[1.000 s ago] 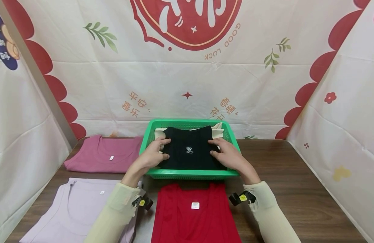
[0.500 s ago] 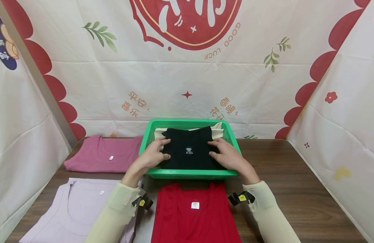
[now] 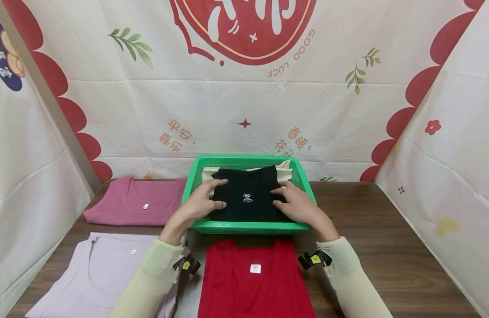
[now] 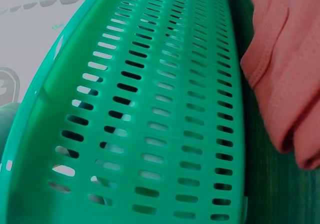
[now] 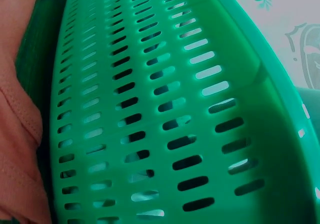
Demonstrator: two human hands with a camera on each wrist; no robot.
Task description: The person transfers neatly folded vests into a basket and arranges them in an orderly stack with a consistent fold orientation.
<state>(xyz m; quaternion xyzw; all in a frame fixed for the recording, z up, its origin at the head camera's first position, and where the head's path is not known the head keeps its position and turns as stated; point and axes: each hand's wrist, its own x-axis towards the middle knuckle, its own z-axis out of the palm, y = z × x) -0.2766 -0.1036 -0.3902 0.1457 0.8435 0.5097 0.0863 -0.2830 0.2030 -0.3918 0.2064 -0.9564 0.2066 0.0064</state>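
A folded black top (image 3: pixel 250 181) with a small white print lies in the green plastic basket (image 3: pixel 248 227), over cream cloth (image 3: pixel 284 173). My left hand (image 3: pixel 199 201) reaches across the basket's left side, index finger and thumb spread apart over the black top's left edge. On the opposite side, my right hand (image 3: pixel 298 203) has its fingertips at the top's right edge, fingers relaxed and thumb apart. In both wrist views the basket's slotted wall (image 4: pixel 160 98) fills most of the picture, and the black top is mostly hidden behind it.
A folded red tank top (image 3: pixel 254 287) lies in front of the basket. To the left are a folded mauve top (image 3: pixel 157 203) and a folded pale lilac top (image 3: pixel 109 269). A printed white curtain (image 3: pixel 244 101) hangs behind the wooden table (image 3: pixel 371 247).
My left hand's fingertips have shifted slightly right over the black top. My right hand has moved a little to the left. The basket and the other tops stay in place.
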